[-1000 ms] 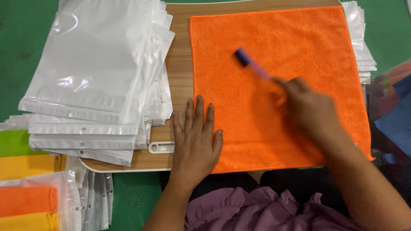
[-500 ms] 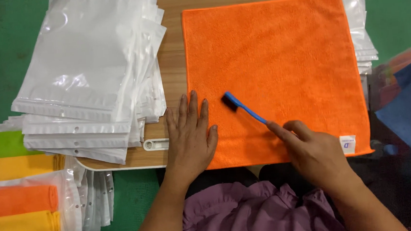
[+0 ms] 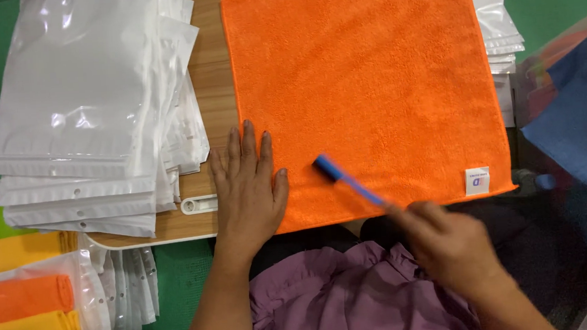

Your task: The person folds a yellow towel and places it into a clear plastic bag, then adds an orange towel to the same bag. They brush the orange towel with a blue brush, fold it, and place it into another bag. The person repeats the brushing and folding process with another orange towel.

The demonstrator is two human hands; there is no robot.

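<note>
**Orange cloth pinned flat, blue brush on it**

Left hand (image 3: 247,185) spread flat, fingers together and pointing away, palm pressing the near-left corner of the orange cloth (image 3: 363,84) against the wooden bench (image 3: 209,88). Right hand (image 3: 450,240) closed around the handle of a blue brush (image 3: 346,180), motion-blurred, so exact finger placement hard to tell. Brush head resting on the cloth just right of the left thumb, handle slanting back toward the right hand. Small white label (image 3: 477,180) at the cloth's near-right corner, just beyond the right hand. Stack of clear plastic bags (image 3: 89,103) left of the left hand. Bagged rolled cloths (image 3: 25,318), orange and yellow, near-left of that hand. Blue fabric (image 3: 579,117) off to the right.
</note>
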